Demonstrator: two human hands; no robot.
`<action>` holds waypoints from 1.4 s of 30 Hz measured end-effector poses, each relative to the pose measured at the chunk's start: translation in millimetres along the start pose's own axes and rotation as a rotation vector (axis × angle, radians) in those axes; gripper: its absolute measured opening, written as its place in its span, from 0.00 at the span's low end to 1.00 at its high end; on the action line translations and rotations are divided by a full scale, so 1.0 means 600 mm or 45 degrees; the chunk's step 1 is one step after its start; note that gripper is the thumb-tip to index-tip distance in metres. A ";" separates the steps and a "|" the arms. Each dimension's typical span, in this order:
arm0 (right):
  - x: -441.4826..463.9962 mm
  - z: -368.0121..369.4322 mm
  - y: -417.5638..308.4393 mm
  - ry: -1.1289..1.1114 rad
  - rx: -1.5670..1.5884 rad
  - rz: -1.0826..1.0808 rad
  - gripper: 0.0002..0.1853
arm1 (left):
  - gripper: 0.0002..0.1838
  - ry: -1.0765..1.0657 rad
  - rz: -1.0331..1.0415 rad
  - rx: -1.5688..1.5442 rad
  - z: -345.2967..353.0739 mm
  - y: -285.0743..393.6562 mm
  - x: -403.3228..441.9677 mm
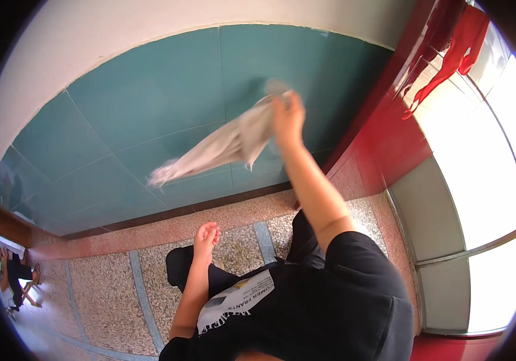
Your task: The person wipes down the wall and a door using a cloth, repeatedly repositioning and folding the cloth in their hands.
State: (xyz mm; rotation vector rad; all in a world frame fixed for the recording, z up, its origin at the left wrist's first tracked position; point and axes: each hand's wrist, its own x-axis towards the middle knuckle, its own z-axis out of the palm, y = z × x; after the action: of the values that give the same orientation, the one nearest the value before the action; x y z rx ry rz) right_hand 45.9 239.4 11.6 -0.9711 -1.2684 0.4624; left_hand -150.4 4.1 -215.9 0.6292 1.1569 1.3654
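My right hand [288,117] is raised in front of the teal tiled wall [168,84], its fingers closed around one end of a pale greyish cloth [231,141]. The cloth hangs out to the left in a long, bunched strip with a frayed tip. Motion blurs the cloth and the hand. Whether the cloth touches the tiles I cannot tell. Lower down, my left hand [206,240] hovers over the speckled floor near my knee, its fingers loosely curled with nothing in them.
A red door frame [384,90] rises to the right of the wall, beside bright glazed panels [474,180]. Red fabric [459,51] hangs at the upper right. Grey strips cross the speckled floor [104,289]. At far left a person [16,271] is by a small wooden stool [29,295].
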 end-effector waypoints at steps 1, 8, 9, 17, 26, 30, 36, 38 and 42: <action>0.041 -0.021 0.002 0.176 0.048 -0.114 0.09 | 0.08 0.003 0.004 -0.006 -0.008 0.001 0.003; 0.183 -0.037 -0.024 0.472 0.059 -0.318 0.10 | 0.11 0.032 -0.020 -0.210 -0.049 0.022 0.046; 0.179 -0.018 -0.027 0.508 -0.136 -0.339 0.11 | 0.11 0.045 -0.002 -0.231 -0.056 0.023 0.049; 0.049 0.231 -0.180 0.197 -0.232 -0.744 0.11 | 0.15 0.093 -0.132 -0.353 -0.085 0.021 0.069; -0.087 0.468 -0.280 -0.198 0.014 -0.938 0.08 | 0.20 0.100 -0.149 -0.412 -0.098 0.031 0.068; -0.123 0.535 -0.304 -0.250 -0.009 -0.987 0.09 | 0.20 0.040 -0.163 -0.384 -0.099 0.021 0.073; -0.186 0.577 -0.278 -0.870 -0.123 -1.148 0.06 | 0.19 -0.003 -0.166 -0.340 -0.108 0.007 0.082; -0.217 0.543 -0.225 -1.230 -0.180 -0.977 0.06 | 0.19 0.015 -0.154 -0.345 -0.110 0.007 0.080; -0.235 0.463 -0.075 -1.629 -0.193 -0.632 0.12 | 0.20 0.078 -0.146 -0.375 -0.117 0.015 0.064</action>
State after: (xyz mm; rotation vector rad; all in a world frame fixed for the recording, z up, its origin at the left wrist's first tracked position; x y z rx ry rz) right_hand -263.5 204.7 -36.4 -0.3611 -2.6365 0.6119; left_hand -223.5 23.3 -243.6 0.3077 0.9990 1.4295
